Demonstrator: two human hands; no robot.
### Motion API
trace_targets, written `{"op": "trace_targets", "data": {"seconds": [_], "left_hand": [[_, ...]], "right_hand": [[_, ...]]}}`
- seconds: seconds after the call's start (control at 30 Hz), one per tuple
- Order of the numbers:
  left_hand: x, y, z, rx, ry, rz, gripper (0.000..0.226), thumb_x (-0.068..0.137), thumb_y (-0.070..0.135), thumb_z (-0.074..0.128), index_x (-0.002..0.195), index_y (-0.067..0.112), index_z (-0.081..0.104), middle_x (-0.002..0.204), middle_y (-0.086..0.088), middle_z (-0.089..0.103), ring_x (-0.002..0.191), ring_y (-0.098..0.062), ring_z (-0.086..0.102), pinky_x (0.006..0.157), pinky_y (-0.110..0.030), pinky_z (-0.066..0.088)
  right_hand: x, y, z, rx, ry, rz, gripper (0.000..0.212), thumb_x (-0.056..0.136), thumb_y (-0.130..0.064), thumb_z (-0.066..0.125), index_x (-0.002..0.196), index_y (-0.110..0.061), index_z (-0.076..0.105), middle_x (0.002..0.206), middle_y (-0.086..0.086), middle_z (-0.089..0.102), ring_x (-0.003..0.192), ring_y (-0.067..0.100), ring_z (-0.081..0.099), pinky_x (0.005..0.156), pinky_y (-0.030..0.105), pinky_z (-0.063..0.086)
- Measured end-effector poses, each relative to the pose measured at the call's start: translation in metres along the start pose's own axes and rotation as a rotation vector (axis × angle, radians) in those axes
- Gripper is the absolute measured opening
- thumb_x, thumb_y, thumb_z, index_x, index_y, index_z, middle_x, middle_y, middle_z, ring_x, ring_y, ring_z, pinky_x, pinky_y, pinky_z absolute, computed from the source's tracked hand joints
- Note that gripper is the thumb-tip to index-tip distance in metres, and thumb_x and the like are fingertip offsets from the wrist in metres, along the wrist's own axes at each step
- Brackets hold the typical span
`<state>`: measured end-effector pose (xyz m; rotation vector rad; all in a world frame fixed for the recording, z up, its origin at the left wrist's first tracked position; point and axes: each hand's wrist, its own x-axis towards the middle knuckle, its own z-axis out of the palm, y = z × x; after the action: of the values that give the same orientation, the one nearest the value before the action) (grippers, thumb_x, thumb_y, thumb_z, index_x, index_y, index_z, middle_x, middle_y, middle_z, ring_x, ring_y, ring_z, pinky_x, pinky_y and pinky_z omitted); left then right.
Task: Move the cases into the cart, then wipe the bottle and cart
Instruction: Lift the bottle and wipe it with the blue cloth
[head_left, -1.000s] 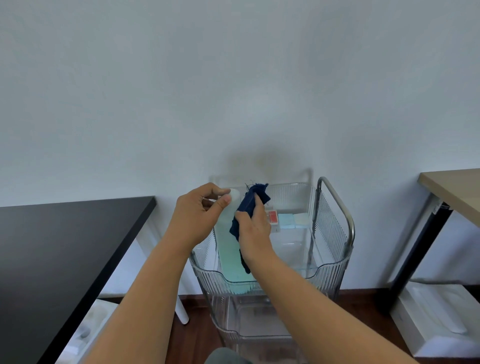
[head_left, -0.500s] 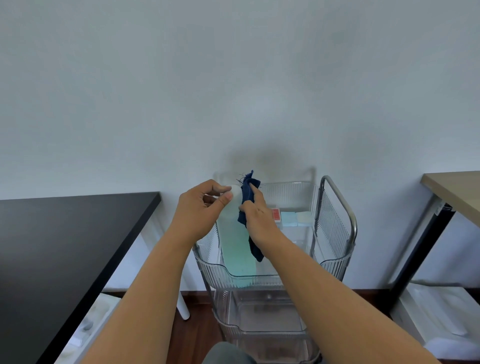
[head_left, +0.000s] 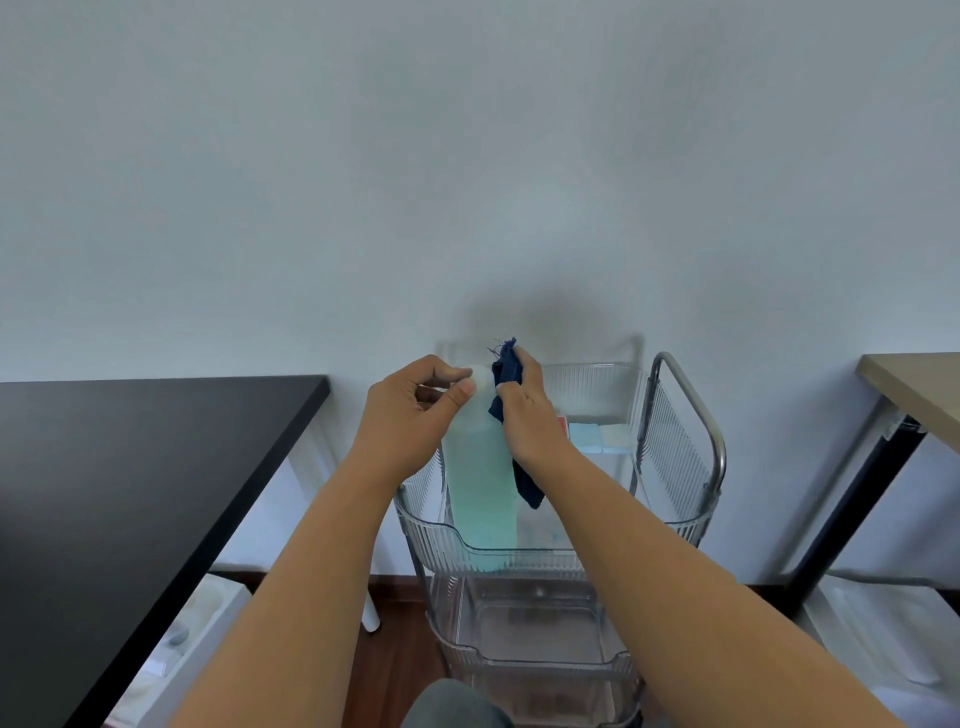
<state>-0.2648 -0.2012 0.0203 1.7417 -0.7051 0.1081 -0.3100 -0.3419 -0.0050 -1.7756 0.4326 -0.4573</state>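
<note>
The left hand (head_left: 402, 415) grips the white cap end of a tall pale green bottle (head_left: 480, 483), thumb and curled fingers closed round the top, while the bottle stands upright in the top tray of a clear ribbed cart (head_left: 550, 540), at the tray's near left corner. The right hand (head_left: 530, 421) holds a dark blue cloth (head_left: 506, 374) against the right side of the bottle's neck, its fingers bent round the fabric; one frayed end of the cloth sticks up above the fingers and the other end hangs down below the wrist beside the bottle's body. Farther back in the same tray, to the right of the right hand, lie the cases (head_left: 597, 439): a light blue one and a paler one side by side, with a sliver of red just showing at the hand's edge. A metal handle (head_left: 691, 410) loops over the cart's right end, and lower clear trays show beneath the top one. A black table (head_left: 130, 467) stands to the left of the cart and the corner of a light wood table (head_left: 919, 389) to the right, both against a plain pale wall (head_left: 467, 156)
</note>
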Motion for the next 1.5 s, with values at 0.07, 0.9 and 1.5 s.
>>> {"op": "trace_targets", "data": {"seconds": [0.07,0.9,1.5], "left_hand": [[-0.001,0.000,-0.001,-0.016,0.002,0.001,0.013,0.086,0.027,0.075,0.080,0.038,0.072,0.084,0.019,0.070,0.064,0.004,0.056,0.062,-0.007,0.046],[0.008,-0.005,-0.012,0.045,-0.185,-0.010,0.017,0.090,0.025,0.071,0.094,0.032,0.056,0.092,0.013,0.067,0.084,-0.001,0.064,0.078,-0.013,0.047],[-0.002,-0.018,-0.017,0.240,-0.144,-0.032,0.030,0.094,0.039,0.062,0.110,0.053,0.041,0.112,0.030,0.053,0.104,0.016,0.048,0.078,-0.010,0.038]], "right_hand": [[0.006,-0.003,0.000,-0.004,-0.018,0.025,0.055,0.095,-0.023,0.029,0.147,-0.039,0.022,0.114,0.007,0.057,0.080,0.015,0.052,0.062,0.026,0.035],[-0.032,0.069,0.006,0.397,-0.323,-0.111,0.062,0.089,-0.043,0.057,0.143,-0.048,0.026,0.141,-0.013,0.048,0.125,0.000,0.052,0.097,0.020,0.046],[-0.026,0.071,0.019,0.260,-0.355,-0.126,0.088,0.075,-0.055,0.074,0.137,-0.069,0.014,0.144,-0.017,0.043,0.127,0.005,0.050,0.109,0.039,0.042]]}}
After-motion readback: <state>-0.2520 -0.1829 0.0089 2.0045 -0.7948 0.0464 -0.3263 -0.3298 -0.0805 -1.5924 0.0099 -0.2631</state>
